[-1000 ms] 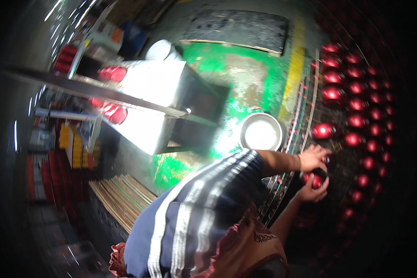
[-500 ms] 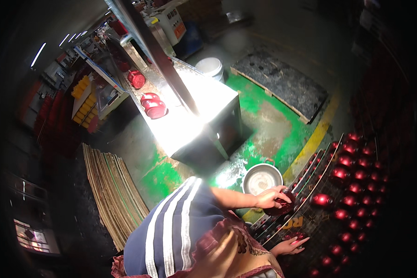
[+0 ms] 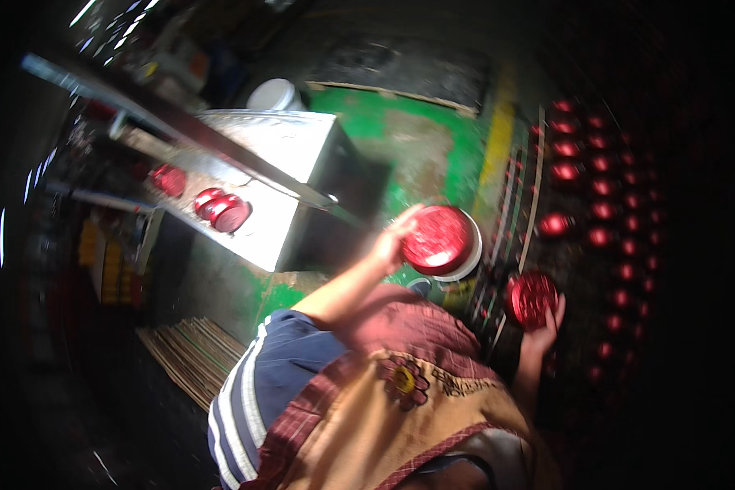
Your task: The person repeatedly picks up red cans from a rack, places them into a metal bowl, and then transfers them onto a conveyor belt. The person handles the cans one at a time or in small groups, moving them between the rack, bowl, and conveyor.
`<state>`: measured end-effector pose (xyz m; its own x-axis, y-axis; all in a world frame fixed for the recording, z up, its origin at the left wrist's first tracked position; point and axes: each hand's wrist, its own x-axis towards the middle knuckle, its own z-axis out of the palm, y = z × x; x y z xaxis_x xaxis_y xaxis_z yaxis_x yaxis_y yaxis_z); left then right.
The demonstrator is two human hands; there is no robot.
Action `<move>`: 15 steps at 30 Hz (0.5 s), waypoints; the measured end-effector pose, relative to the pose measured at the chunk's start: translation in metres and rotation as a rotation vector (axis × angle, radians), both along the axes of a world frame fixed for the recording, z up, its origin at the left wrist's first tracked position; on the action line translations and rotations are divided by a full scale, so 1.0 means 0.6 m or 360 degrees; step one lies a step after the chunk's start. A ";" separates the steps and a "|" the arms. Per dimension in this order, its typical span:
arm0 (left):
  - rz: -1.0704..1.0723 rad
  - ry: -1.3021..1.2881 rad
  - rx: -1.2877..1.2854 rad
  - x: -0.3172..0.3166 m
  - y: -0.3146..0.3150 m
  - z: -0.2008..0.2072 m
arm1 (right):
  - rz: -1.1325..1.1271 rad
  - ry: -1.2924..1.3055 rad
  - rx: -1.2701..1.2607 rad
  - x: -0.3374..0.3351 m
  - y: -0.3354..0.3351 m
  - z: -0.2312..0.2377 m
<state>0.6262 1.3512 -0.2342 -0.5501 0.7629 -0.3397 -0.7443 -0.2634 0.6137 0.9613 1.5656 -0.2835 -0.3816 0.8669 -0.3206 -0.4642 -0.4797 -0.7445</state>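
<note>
My left hand (image 3: 394,242) is closed on the edge of a glossy red round bowl-like piece (image 3: 438,238), its broad face turned up. Lower to the right, my right hand (image 3: 541,331) grips a second such piece, a darker red round bowl-like one (image 3: 532,299), with fingers around its right side. The left piece hangs over a pale metal basin (image 3: 475,260) and hides most of it. Beside the right piece, rows of shiny red rounded pieces (image 3: 602,187) sit on a dark rack.
A brightly lit table (image 3: 294,151) stands ahead on the left, with several red pieces (image 3: 223,209) along its near edge. A metal post (image 3: 196,143) slants across it. Beyond are a white bucket (image 3: 274,95) and a dark pallet (image 3: 400,69). Stacked boards (image 3: 192,351) lie at lower left.
My view has swung to the right. The left hand has lifted its red piece away from the rack to above the basin, and the right hand has raised its piece.
</note>
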 end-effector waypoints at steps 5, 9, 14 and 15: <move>-0.0075 -0.0649 -0.0094 -0.008 0.019 -0.066 | 0.0238 0.0874 -0.0653 -0.147 -0.058 0.016; -0.0074 -0.1060 -0.0152 -0.033 0.046 -0.112 | 0.0476 0.0521 -0.0112 -0.262 -0.057 0.021; -0.0394 -0.1410 0.0452 -0.051 0.065 -0.130 | 0.0734 0.0611 -0.0198 -0.318 -0.041 0.008; -0.0407 -0.1467 0.0524 -0.051 0.069 -0.131 | 0.0551 0.1409 -0.1364 -0.320 -0.037 0.002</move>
